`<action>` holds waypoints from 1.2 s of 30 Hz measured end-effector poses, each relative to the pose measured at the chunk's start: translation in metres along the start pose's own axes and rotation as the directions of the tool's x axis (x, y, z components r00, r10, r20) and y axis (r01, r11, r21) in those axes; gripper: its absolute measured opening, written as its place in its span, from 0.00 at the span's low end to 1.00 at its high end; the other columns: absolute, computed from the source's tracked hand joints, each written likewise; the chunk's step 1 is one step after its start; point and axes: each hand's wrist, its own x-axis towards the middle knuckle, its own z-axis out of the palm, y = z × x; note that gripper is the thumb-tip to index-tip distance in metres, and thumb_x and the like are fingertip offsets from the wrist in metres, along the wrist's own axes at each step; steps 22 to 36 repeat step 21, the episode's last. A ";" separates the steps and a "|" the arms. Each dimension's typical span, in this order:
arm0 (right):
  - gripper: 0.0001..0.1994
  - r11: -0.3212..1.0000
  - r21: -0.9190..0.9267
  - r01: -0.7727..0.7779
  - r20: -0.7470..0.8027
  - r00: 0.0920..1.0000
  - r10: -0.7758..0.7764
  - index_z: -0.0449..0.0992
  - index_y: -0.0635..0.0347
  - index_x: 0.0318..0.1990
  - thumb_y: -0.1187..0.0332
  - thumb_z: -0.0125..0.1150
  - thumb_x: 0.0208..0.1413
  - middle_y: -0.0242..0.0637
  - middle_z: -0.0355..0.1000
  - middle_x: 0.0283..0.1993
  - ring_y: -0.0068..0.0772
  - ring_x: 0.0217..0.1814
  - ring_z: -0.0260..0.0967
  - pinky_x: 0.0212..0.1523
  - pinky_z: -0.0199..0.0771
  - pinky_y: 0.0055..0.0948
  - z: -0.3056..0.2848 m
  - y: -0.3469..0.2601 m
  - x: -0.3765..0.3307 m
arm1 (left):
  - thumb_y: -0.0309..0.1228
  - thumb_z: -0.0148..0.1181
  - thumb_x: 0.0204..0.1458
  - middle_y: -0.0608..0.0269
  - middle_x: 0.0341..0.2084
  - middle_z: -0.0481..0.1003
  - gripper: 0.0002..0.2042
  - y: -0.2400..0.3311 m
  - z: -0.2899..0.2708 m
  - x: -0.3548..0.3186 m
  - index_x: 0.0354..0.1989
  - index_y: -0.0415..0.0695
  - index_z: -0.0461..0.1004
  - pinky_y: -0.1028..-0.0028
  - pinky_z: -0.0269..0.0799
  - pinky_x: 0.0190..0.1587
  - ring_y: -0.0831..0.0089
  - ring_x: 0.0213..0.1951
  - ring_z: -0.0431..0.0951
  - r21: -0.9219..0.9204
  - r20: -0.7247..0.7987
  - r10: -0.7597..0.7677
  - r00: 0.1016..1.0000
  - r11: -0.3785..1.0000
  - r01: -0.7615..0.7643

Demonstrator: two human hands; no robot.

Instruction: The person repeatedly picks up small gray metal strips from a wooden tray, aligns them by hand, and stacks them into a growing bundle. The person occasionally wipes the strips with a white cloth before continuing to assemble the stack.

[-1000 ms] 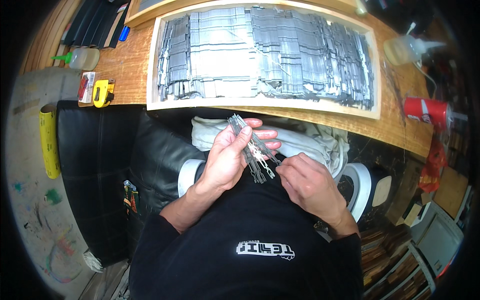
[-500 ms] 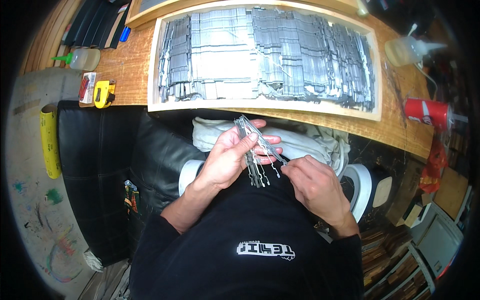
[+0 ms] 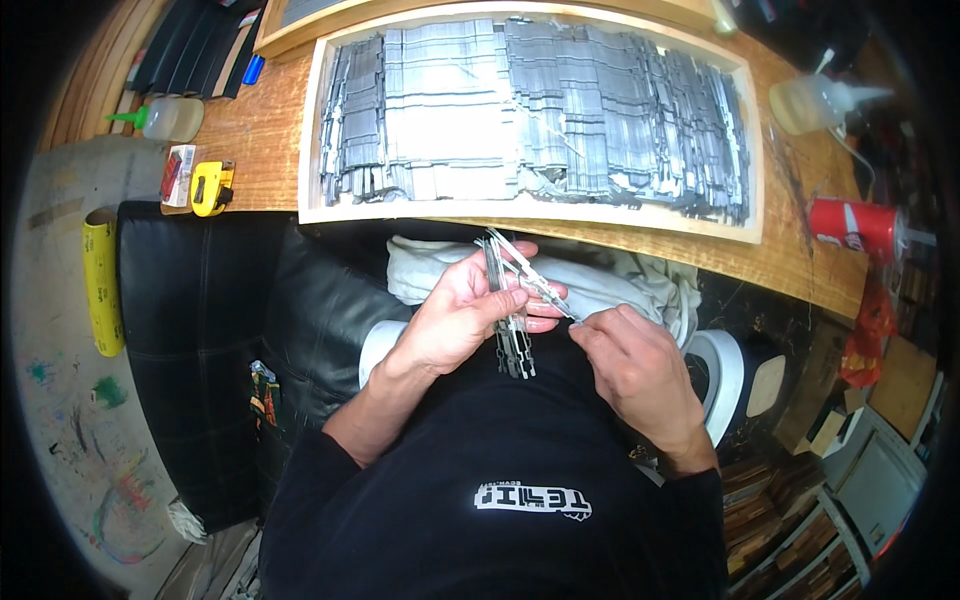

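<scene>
My left hand [image 3: 450, 322] is closed on a small bunch of thin, notched grey strips [image 3: 512, 352], thumb across them and fingers behind. They look like metal, and their lower ends hang fanned below the palm. My right hand [image 3: 635, 365] pinches the lower end of a few pale strips [image 3: 543, 288] that slant across the left fingers, their upper ends beside the bunch. Ahead on the table sits a shallow wooden tray [image 3: 530, 223], packed with rows of similar grey strips [image 3: 440, 120].
On the wooden table [image 3: 260, 130] stand a squeeze bottle with a green tip [image 3: 172, 119], a yellow tape measure [image 3: 211, 188], another squeeze bottle [image 3: 805, 103] and a red can [image 3: 853, 228]. A white cloth [image 3: 620, 290] lies under the table edge. A black padded seat [image 3: 200, 350] is at left.
The slanting strips have spread away from the bunch at the top and look paler. My left thumb has slid slightly right, and the bunch's lower ends sit closer together.
</scene>
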 end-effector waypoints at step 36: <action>0.06 0.992 0.104 -0.072 -0.096 0.992 0.082 0.81 0.65 0.39 0.80 0.66 0.53 0.39 0.75 0.37 0.40 0.40 0.77 0.38 0.79 0.35 0.014 0.005 -0.011 | 0.20 0.52 0.69 0.36 0.46 0.80 0.27 0.007 -0.023 0.003 0.73 0.33 0.49 0.53 0.84 0.52 0.48 0.49 0.85 -0.003 -0.103 -0.001 0.995 1.000 0.000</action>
